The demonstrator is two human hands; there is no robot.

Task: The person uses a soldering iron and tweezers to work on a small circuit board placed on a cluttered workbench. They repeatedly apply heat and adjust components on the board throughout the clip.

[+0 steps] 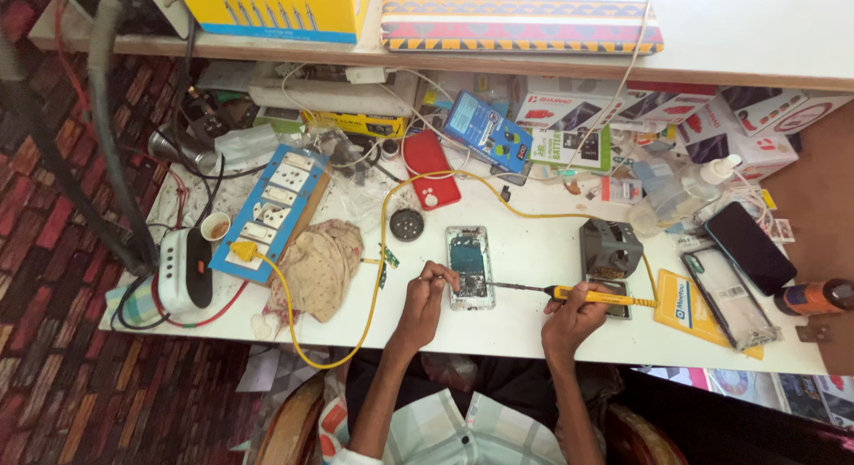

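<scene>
Opened phone [469, 266] is lying flat on the white surface [525, 327] right in front of me, back off, guts facing up; that's my landmark for everything else. My left hand [424, 296] is on the phone's left edge with fingertips pinching down on the frame, mostly so the thing doesn't skate around while I poke at it. My right hand [574, 307] is to the right of the phone, closed around the yellow handle of the soldering iron [569, 293]; I hold it low and nearly flat so the thin dark tip comes in sideways at the phone's lower right edge. Can't honestly tell from this angle whether the tip is touching the board or just hovering next to it; too small to see.

The phone itself looks stripped: silvery frame, a bluish-green patch in the upper half, paler bits below.

The iron's yellow cable [374, 251] loops away above the phone and swings round left to the blue power strip [271, 207], which keeps the slack off my working spot. The grey iron stand [610, 247] sits just right of the phone, within easy reach of the iron hand. A crumpled cloth [316, 265] is off to the left; a red phone [431, 167] lies above, and a round black part [406, 225] is just up-left.
</scene>
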